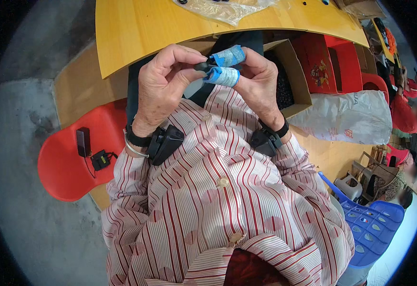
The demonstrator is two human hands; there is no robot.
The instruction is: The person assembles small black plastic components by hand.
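Both of my hands are raised close to my chest, just below the edge of a yellow wooden table [137, 28]. My left hand [163, 86] pinches a small dark part [203, 66] between thumb and fingers. My right hand [258, 81] meets it from the other side; its thumb and forefinger are wrapped in blue and white tape [225, 66] and press on the same small part. Black devices are strapped to both wrists. I wear a red and white striped shirt.
A red plastic seat [67, 167] with a small black device and cable lies at the left. An open cardboard box [292, 71], a white plastic bag [351, 117], red containers and a blue plastic chair [375, 229] are at the right. A clear plastic bag [223, 8] lies on the table.
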